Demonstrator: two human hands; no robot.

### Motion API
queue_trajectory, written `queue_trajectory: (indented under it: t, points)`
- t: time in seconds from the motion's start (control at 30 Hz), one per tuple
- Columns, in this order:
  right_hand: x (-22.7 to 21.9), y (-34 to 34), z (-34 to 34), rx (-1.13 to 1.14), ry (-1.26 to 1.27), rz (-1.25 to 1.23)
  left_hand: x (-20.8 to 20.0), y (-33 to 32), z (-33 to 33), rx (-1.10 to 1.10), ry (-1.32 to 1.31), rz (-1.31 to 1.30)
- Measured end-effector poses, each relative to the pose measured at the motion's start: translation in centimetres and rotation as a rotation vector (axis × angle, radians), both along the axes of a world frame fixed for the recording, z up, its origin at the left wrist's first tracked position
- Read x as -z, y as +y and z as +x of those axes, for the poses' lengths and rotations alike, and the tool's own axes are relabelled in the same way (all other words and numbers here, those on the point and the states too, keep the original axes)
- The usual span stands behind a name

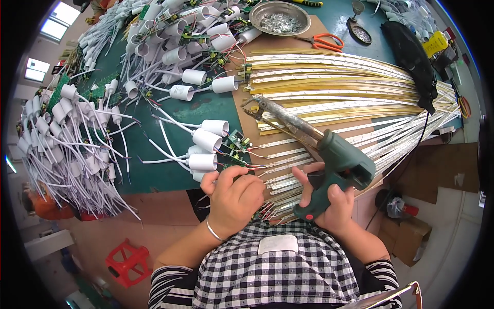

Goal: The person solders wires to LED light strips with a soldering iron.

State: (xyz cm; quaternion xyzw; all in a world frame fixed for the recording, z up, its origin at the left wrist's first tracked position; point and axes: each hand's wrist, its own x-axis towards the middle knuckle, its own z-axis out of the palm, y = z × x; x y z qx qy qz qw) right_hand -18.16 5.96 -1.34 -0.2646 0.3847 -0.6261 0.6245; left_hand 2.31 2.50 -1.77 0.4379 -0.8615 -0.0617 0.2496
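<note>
My right hand [334, 203] is wrapped round the grip of a dark green soldering gun [339, 159]. Its long metal barrel points up and left over the LED strips [329, 110], which are thin, white and gold. My left hand [236, 198] is closed, fingers curled, at the strips' near left ends; what lies inside its fingers is hidden. Thin red and white wires [257, 167] run beside its fingertips to the strip ends. Just beyond it are white lamp caps [207, 138] with cables and small green circuit boards [236, 140].
Heaps of white cabled caps [67, 129] cover the green table's [139, 172] left side. At the back sit a metal bowl [280, 18] of small bits, orange-handled scissors [327, 42] and a small stand [358, 31]. A black bag-like bundle [411, 59] lies across the strips' far ends. A red stool [126, 262] stands below left.
</note>
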Motion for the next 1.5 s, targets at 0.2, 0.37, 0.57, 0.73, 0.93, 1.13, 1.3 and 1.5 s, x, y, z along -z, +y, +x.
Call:
queue_trajectory:
  t: [0.2, 0.37, 0.57, 0.73, 0.93, 1.13, 1.3, 1.5]
  points:
    - [0.0, 0.0, 0.1, -0.001, 0.002, 0.025, -0.1, -0.1, -0.2, -0.035, 0.019, -0.022]
    - [0.1, 0.2, -0.1, -0.024, -0.009, 0.046, -0.6, -0.4, -0.4, 0.015, 0.025, 0.023]
    - [0.1, 0.3, -0.3, -0.053, 0.016, 0.056, -0.9, -0.9, 0.2, 0.146, -0.058, -0.032]
    - [0.2, 0.3, -0.1, -0.03, 0.037, 0.024, -0.2, -1.3, 0.4, 0.215, -0.033, -0.044]
    - [-0.2, 0.9, -0.5, -0.02, -0.019, 0.016, 0.1, -1.8, 0.5, 0.275, -0.044, -0.071]
    - [-1.8, 6.6, -5.4, -0.21, 0.291, 0.075, 0.1, -2.1, 0.6, 0.32, 0.014, -0.046]
    - [-1.5, 7.2, -6.9, -0.318, 1.208, -0.348, 0.4, -2.0, 0.8, 0.319, 0.023, -0.07]
    - [-1.4, 8.0, -6.6, -0.32, 1.068, -0.159, 0.4, -2.2, 0.7, 0.331, 0.028, -0.083]
